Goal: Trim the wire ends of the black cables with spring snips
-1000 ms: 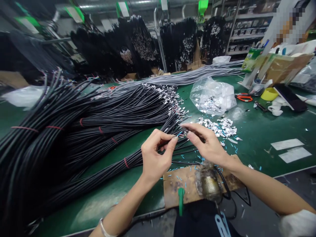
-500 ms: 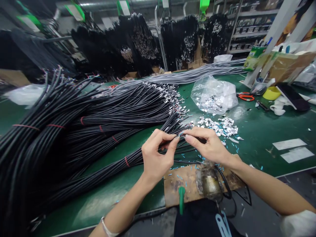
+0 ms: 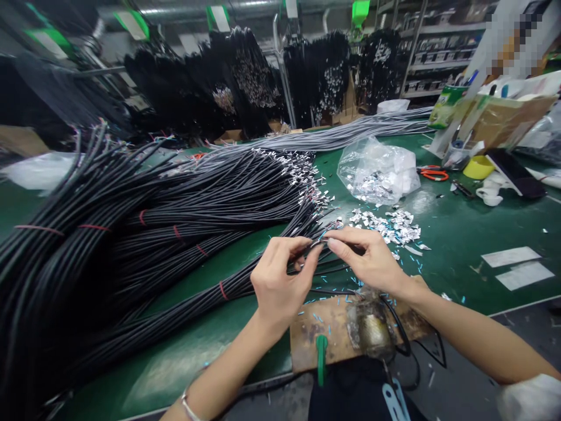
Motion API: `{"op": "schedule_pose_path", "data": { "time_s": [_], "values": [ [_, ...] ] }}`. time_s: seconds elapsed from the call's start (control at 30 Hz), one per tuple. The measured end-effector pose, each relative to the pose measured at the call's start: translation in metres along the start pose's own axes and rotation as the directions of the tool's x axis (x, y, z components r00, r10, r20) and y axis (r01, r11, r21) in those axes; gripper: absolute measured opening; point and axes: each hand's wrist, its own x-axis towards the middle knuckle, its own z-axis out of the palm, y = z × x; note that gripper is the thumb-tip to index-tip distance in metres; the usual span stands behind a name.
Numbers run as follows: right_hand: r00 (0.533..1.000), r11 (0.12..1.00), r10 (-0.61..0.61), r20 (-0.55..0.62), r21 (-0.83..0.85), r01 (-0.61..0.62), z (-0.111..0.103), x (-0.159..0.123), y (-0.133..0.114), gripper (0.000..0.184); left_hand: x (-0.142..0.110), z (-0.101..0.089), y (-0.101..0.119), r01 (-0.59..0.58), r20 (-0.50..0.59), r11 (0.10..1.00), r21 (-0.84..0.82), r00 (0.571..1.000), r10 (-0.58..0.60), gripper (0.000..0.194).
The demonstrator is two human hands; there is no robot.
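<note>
My left hand [image 3: 283,278] pinches a black cable [image 3: 316,242] close to its end, thumb against forefinger. Facing it, my right hand [image 3: 370,257] pinches the thin wires at that cable's tip, a light blue one [image 3: 323,235] among them. The fingertips of both hands nearly meet and hide most of the wire ends. Behind and to the left lies a large heap of black cables [image 3: 210,199], their stripped white tips toward the middle of the table. A bundle tied with a red band [image 3: 222,290] runs under my left hand.
A small motor-like device [image 3: 372,327] sits on a wooden board [image 3: 307,339] at the near edge, blue scraps around it. Beyond are white scraps [image 3: 398,225], a clear plastic bag [image 3: 379,169], orange-handled scissors [image 3: 433,172] and a phone [image 3: 517,172]. Grey cables [image 3: 342,134] lie at the back.
My left hand has turned slightly, and its fingers sit a little differently on the cable end. My right hand stays almost in place. The whole view has shifted slightly.
</note>
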Motion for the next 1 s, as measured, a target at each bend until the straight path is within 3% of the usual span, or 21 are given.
{"op": "schedule_pose_path", "data": {
  "time_s": [0.1,0.2,0.27,0.37,0.47,0.57,0.7,0.83,0.9,1.0],
  "values": [
    [1.0,0.998,-0.019,-0.011,-0.066,0.018,-0.001,0.0,0.0,0.028,0.001,-0.001,-0.003,0.112,0.064,0.991,-0.068,0.992,-0.108,0.005],
    [0.998,0.991,-0.061,-0.017,-0.121,0.059,-0.002,-0.001,0.0,0.027,0.004,-0.002,-0.004,0.273,0.222,0.945,-0.183,0.947,-0.231,0.01],
    [0.996,0.986,-0.088,-0.018,-0.141,0.085,-0.002,-0.002,0.0,0.026,0.008,-0.003,-0.003,0.398,0.351,0.882,-0.252,0.887,-0.3,0.02],
    [0.993,0.98,-0.12,-0.015,-0.16,0.116,-0.002,-0.003,0.0,0.026,0.015,-0.006,-0.005,0.598,0.538,0.721,-0.351,0.759,-0.367,0.032],
    [0.99,0.978,-0.139,-0.005,-0.16,0.137,-0.002,-0.002,-0.001,0.024,0.021,-0.008,-0.009,0.74,0.701,0.546,-0.391,0.624,-0.344,0.043],
    [0.991,0.985,-0.133,-0.028,-0.112,0.129,-0.002,-0.001,-0.001,0.021,0.024,-0.009,-0.012,0.794,0.777,0.454,-0.405,0.56,-0.286,0.05],
    [0.982,0.991,-0.133,-0.136,-0.049,0.127,-0.002,0.0,0.0,0.018,0.022,-0.008,-0.011,0.789,0.77,0.49,-0.372,0.557,-0.311,0.046],
    [0.969,0.973,-0.228,-0.092,-0.055,0.224,-0.002,0.0,0.001,0.006,0.016,-0.007,-0.007,0.74,0.749,0.601,-0.301,0.574,-0.332,0.043],
    [0.969,0.968,-0.244,-0.049,-0.067,0.24,-0.002,0.0,0.002,0.005,0.014,-0.007,-0.006,0.703,0.719,0.657,-0.271,0.602,-0.347,0.039],
    [0.995,0.993,-0.096,0.012,0.065,0.095,-0.002,0.002,0.002,0.012,0.015,-0.005,-0.008,0.633,0.647,0.724,-0.274,0.679,-0.348,0.027]
  ]
}}
